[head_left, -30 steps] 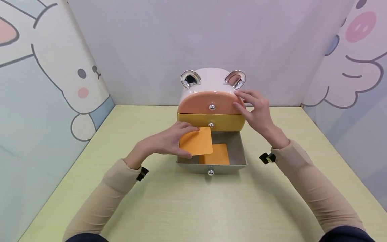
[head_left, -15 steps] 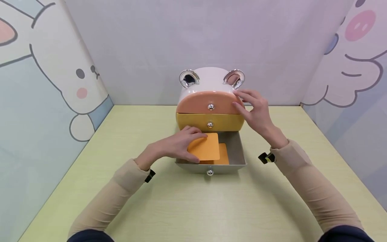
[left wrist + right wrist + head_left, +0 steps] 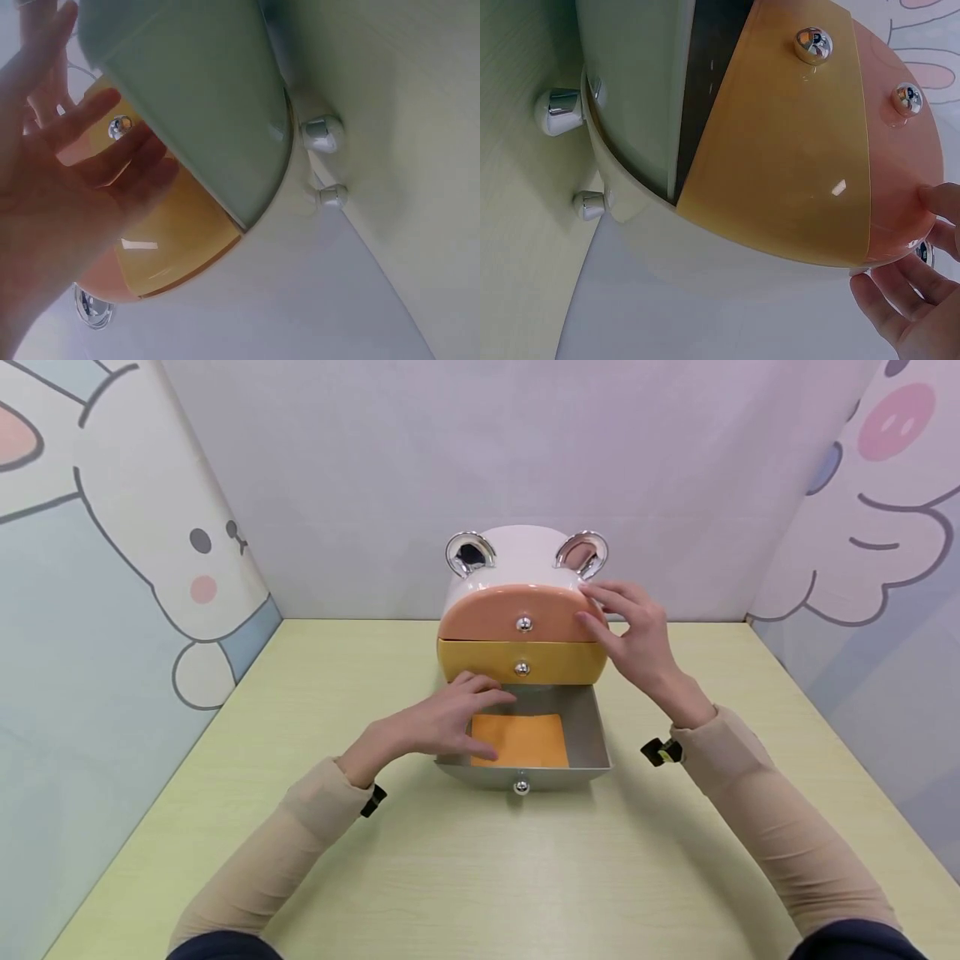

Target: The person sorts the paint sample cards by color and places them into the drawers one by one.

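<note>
A small drawer cabinet (image 3: 525,553) with silver ears stands at the back middle. Its grey bottom drawer (image 3: 587,731) is pulled out, with flat orange cards (image 3: 532,742) lying inside; whether they overlap or lie side by side I cannot tell. Above the drawer's left side hovers my left hand (image 3: 446,718), thumb and fingers spread, holding nothing. My right hand (image 3: 637,633) grips the cabinet's upper right edge, its thumb on the front of the pink top drawer (image 3: 483,618) and its fingers on the white shell, as the right wrist view also shows.
The closed yellow middle drawer (image 3: 480,662) has a silver knob. Silver feet (image 3: 322,135) hold the cabinet off the light wood-look table (image 3: 480,868). A pale back wall (image 3: 360,493) and printed side panels (image 3: 150,518) surround the table.
My left hand moved right and slightly toward me with an orange card, then let it go into the grey drawer. The hand stays over the drawer. My right hand has kept its place.
</note>
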`<state>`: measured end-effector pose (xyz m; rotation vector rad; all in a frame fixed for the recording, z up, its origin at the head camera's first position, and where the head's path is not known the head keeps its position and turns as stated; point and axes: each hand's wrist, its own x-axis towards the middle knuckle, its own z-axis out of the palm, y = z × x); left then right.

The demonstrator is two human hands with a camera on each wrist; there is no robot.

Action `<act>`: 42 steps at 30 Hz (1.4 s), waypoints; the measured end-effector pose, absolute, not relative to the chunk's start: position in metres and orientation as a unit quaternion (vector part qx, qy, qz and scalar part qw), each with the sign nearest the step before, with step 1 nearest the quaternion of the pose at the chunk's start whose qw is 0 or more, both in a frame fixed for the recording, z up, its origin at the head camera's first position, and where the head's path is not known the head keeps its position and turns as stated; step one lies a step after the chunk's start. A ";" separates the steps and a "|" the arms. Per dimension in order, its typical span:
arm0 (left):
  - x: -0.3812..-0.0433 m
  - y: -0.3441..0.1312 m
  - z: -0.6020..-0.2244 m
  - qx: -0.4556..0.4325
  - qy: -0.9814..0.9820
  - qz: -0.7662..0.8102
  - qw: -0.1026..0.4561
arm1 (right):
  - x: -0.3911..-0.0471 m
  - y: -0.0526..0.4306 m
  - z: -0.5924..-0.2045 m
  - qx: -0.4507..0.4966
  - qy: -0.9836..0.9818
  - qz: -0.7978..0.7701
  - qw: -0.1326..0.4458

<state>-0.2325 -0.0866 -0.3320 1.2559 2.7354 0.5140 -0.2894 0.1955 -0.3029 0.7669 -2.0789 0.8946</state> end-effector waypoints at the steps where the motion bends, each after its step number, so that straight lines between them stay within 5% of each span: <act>1: -0.230 -0.086 -0.332 0.412 0.893 0.178 0.035 | -0.289 0.195 -0.303 0.298 -0.810 0.348 0.367; 8: -0.195 -0.075 -0.332 0.433 0.830 0.350 0.013 | -0.289 0.195 -0.303 0.294 -0.812 0.348 0.365; 15: -0.153 -0.057 -0.360 0.353 0.733 0.517 0.265 | -0.290 0.195 -0.303 0.294 -0.808 0.351 0.370; 21: -0.144 -0.050 -0.388 0.193 0.661 0.631 0.357 | -0.290 0.195 -0.303 0.293 -0.809 0.352 0.370; 30: -0.146 -0.046 -0.407 0.031 0.588 0.706 0.393 | -0.289 0.194 -0.303 0.293 -0.811 0.351 0.365; 42: -0.147 -0.031 -0.413 -0.047 0.551 0.770 0.319 | -0.292 0.195 -0.305 0.300 -0.801 0.361 0.373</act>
